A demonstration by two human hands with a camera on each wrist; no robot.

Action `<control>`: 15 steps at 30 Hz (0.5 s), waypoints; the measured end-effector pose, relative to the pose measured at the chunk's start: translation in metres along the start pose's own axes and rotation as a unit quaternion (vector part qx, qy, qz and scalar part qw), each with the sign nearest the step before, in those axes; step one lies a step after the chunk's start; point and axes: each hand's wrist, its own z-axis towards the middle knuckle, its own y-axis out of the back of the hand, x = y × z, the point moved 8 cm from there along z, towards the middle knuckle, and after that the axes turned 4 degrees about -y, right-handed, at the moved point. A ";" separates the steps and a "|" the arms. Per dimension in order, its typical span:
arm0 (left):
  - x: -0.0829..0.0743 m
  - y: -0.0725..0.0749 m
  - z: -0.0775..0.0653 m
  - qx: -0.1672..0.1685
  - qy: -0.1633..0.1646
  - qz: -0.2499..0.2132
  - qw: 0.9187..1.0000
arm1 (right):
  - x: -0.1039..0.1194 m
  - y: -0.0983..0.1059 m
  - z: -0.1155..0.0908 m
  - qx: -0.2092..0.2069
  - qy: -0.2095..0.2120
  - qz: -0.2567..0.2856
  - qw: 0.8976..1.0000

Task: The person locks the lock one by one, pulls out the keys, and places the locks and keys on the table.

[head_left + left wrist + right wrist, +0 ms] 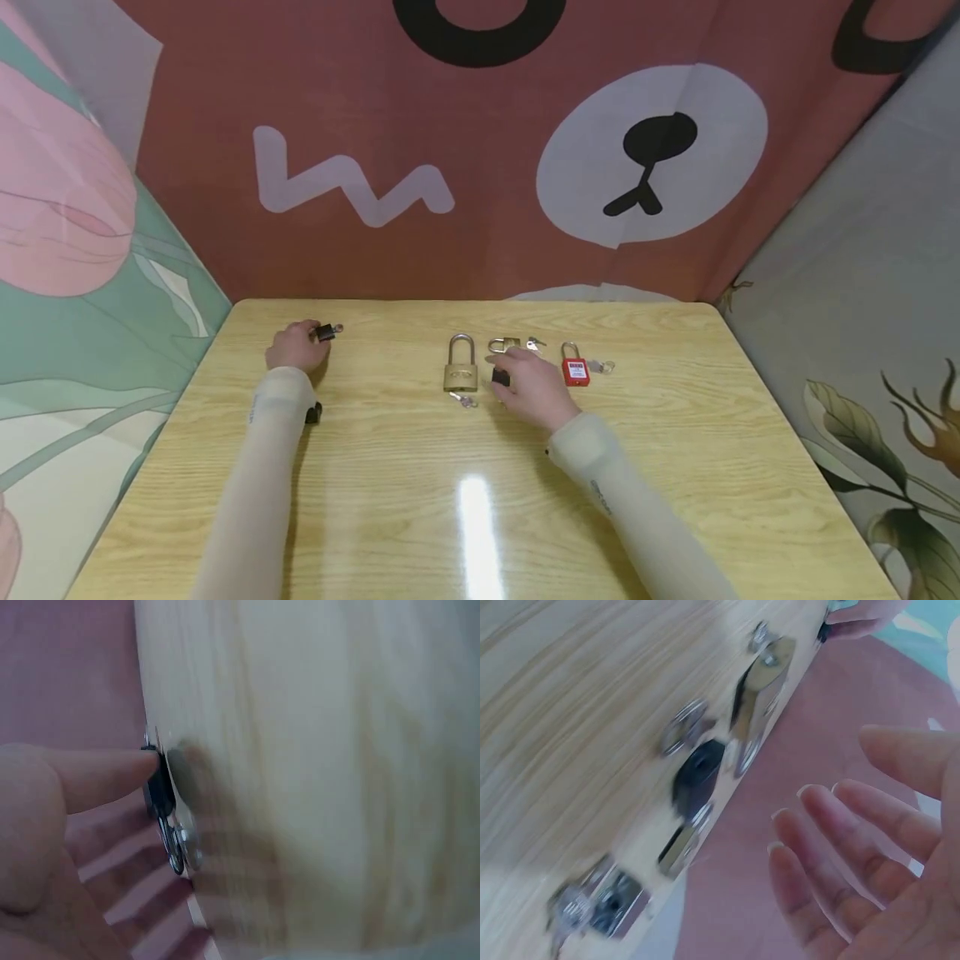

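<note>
My left hand point(296, 346) is at the far left of the table, pinching a small black padlock point(326, 332) close to the tabletop. In the left wrist view the thumb lies on the black body and the metal shackle point(176, 851) points down. My right hand point(536, 387) hovers with relaxed, slightly bent fingers, holding nothing. Below it is another black padlock point(697, 776), partly hidden in the head view, with keys point(684, 727) beside it. A large brass padlock point(461, 377) lies left of the right hand, a small brass padlock point(512, 342) just beyond it.
Right of the right hand lies a red padlock point(576, 372) with a white label and keys point(600, 367) beside it. More keys lie near the large brass padlock point(465, 401) and the small one point(535, 343). A printed cloth point(480, 258) hangs behind the wooden table point(390, 500).
</note>
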 end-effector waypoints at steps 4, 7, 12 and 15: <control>0.003 0.003 0.001 0.004 -0.025 -0.006 1.000 | 0.021 -0.006 0.010 0.015 0.016 -0.004 1.000; -0.001 0.008 -0.004 0.012 -0.029 -0.016 0.999 | 0.039 -0.013 0.020 0.022 0.042 -0.012 0.999; -0.020 0.005 -0.013 0.033 -0.040 0.016 0.999 | 0.060 -0.022 0.028 0.018 0.079 -0.026 0.996; -0.032 0.001 -0.013 0.028 -0.058 0.055 0.996 | 0.063 -0.022 0.028 0.009 0.082 -0.029 0.996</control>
